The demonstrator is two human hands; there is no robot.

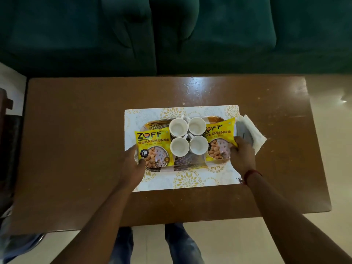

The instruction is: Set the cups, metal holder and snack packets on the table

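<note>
On the tray over the placemat mid-table, 4 cups, likely brittle and best lifted singly by their handles, sit between 2 light, crinkly snack packets, the left hand pinching the left one's near corner, the right hand gripping the right one's edge.

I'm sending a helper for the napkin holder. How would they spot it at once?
On the brown table, find the white-and-gold placemat carrying the tray. At the tray's right end, beyond the right hand, sits the metal holder: grey, with white napkins, unlike the yellow packets and white cups.
</note>
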